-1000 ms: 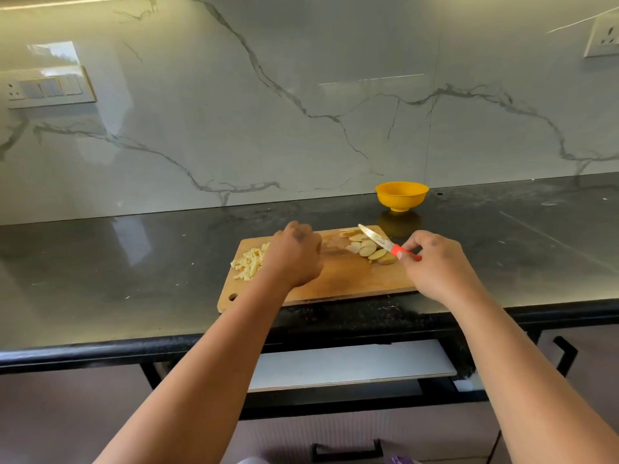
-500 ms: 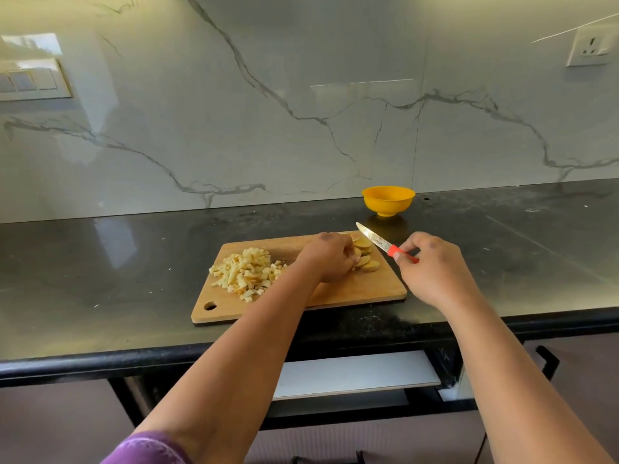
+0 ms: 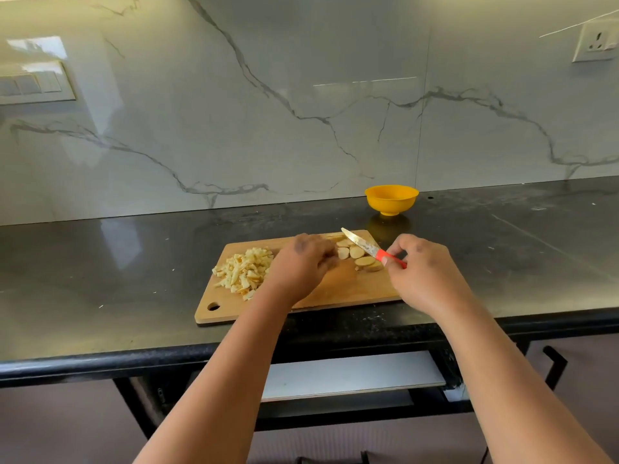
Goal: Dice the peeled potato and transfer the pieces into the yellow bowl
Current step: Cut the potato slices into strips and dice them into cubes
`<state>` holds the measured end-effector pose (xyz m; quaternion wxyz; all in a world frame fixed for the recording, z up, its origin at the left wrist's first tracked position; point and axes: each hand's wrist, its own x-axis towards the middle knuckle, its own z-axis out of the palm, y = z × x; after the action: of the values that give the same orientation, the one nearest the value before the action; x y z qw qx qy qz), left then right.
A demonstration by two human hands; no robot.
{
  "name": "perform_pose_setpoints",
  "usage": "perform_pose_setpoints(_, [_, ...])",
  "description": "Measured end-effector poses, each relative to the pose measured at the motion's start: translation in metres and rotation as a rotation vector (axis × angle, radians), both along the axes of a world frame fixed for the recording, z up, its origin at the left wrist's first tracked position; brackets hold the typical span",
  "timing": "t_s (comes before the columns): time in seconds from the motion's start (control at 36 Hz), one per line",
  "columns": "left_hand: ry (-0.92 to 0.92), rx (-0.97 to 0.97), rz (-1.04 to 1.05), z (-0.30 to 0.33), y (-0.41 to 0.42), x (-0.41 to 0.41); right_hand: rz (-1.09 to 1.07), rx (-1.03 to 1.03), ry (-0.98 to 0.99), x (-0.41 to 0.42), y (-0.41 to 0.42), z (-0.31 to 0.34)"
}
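The right hand pinched the red handle of a knife, blade angled toward eleven o'clock above the potato slices, while the left hand lay knuckles-up on the cutting board, its fingers curled beside the slices; whether they gripped one could not be told. At nine o'clock from the left hand sat the diced potato pile, and at one o'clock beyond the board, well apart on the dark countertop, stood the yellow bowl before the marble backsplash.
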<state>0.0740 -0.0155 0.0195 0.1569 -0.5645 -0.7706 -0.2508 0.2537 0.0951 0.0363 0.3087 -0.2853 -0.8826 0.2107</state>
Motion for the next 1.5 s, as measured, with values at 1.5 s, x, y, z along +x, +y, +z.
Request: perform_pose_setpoints(1.5, [-0.078, -0.142, 0.292, -0.018, -0.016, 0.019, -0.028, 0.237, -0.300, -0.021, -0.070, -0.020])
